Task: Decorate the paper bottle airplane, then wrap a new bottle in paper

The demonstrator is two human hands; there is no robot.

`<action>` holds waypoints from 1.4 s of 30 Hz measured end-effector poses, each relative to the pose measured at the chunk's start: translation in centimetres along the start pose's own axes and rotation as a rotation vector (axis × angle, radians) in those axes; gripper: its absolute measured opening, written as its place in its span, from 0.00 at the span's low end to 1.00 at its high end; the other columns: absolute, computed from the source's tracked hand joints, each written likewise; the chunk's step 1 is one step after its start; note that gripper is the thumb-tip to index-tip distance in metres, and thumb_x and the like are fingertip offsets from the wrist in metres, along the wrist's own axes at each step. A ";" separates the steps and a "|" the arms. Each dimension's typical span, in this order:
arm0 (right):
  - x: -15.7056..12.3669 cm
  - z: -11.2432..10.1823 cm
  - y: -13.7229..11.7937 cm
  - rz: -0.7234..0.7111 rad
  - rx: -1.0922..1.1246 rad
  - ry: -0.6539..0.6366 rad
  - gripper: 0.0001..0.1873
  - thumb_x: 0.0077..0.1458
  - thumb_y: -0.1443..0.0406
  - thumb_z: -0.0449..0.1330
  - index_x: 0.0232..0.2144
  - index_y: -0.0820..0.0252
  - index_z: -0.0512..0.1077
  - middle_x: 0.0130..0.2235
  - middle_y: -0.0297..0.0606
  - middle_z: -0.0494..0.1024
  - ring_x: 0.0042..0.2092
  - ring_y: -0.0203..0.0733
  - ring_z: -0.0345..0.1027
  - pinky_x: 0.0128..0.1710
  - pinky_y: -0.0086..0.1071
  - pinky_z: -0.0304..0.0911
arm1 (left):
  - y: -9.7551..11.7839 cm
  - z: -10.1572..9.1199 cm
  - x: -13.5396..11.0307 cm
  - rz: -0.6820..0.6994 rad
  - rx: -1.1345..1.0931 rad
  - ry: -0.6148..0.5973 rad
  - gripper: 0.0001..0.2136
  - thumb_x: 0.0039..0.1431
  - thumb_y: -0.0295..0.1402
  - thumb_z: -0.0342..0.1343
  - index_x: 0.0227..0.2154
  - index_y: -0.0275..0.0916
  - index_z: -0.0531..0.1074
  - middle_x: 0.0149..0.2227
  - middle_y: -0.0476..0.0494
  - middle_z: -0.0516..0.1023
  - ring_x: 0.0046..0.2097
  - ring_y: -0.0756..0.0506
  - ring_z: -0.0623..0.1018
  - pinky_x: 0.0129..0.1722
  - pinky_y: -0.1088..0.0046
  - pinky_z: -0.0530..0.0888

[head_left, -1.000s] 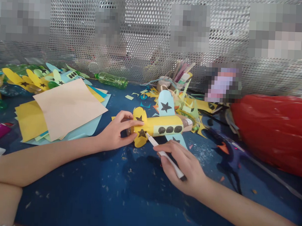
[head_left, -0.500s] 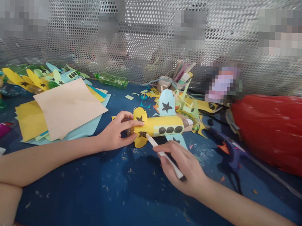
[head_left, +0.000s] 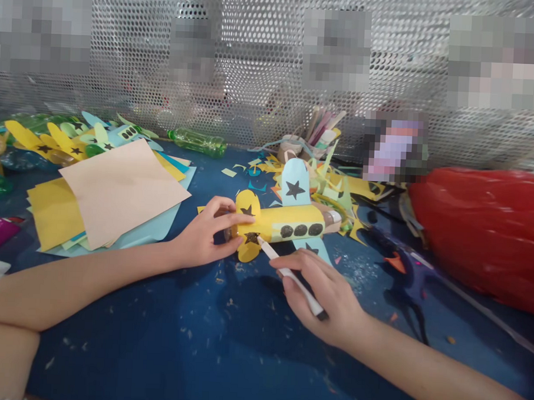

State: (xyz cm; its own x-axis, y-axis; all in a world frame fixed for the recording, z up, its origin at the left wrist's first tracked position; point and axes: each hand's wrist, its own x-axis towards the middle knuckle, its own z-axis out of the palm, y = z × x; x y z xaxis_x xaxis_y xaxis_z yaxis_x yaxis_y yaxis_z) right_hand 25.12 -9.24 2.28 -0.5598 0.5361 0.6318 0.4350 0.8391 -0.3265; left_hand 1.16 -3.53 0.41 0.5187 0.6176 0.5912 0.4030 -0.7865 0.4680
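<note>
While the left hand point(head_left: 202, 235) pinches the tail of the paper airplane point(head_left: 288, 223), the right hand point(head_left: 329, 297), just before its wing, grips a marker point(head_left: 290, 276) tipped against that tail.

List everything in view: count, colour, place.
paper plane: one, yellow body, light-blue wings, black stars and dots, mid-table
marker: one, white, tip at the plane's tail star
paper sheets: a stack, beige over yellow and light blue, left of the plane
bottle: one, clear green, lying at the back by the screen
other paper planes: several, yellow, green, blue, far left
paper scraps: many, mostly yellow and green, behind the plane
bag: one, red, right
screen: one, silver perforated, behind the table
table: one, dark blue
left hand: pinches the plane's tail end
right hand: grips the marker
</note>
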 end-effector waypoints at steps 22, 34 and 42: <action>0.0 -0.2 -0.1 -0.002 -0.006 -0.009 0.14 0.57 0.75 0.51 0.45 0.59 0.64 0.33 0.38 0.74 0.31 0.40 0.65 0.29 0.34 0.65 | 0.1 0.0 0.0 0.002 0.001 -0.004 0.16 0.61 0.30 0.55 0.51 0.43 0.69 0.47 0.41 0.61 0.51 0.44 0.71 0.52 0.59 0.74; -0.1 0.0 -0.1 0.005 0.015 0.008 0.14 0.56 0.76 0.51 0.44 0.60 0.64 0.32 0.38 0.73 0.31 0.38 0.65 0.30 0.33 0.65 | 0.0 0.0 0.0 -0.002 -0.013 -0.006 0.16 0.61 0.29 0.55 0.52 0.43 0.69 0.47 0.41 0.61 0.51 0.44 0.71 0.53 0.59 0.73; -0.2 -0.1 0.0 -0.002 0.003 0.010 0.13 0.57 0.76 0.51 0.43 0.61 0.64 0.32 0.38 0.73 0.31 0.38 0.65 0.30 0.32 0.64 | 0.1 -0.1 0.0 -0.015 0.008 -0.013 0.16 0.61 0.29 0.54 0.52 0.44 0.69 0.47 0.41 0.61 0.51 0.44 0.70 0.54 0.60 0.73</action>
State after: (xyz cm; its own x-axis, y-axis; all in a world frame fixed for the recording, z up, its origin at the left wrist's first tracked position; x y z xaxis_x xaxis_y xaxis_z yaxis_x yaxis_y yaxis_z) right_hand 25.27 -9.39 2.21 -0.5535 0.5337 0.6394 0.4318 0.8403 -0.3277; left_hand 1.13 -3.63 0.56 0.5226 0.6290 0.5755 0.4167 -0.7774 0.4712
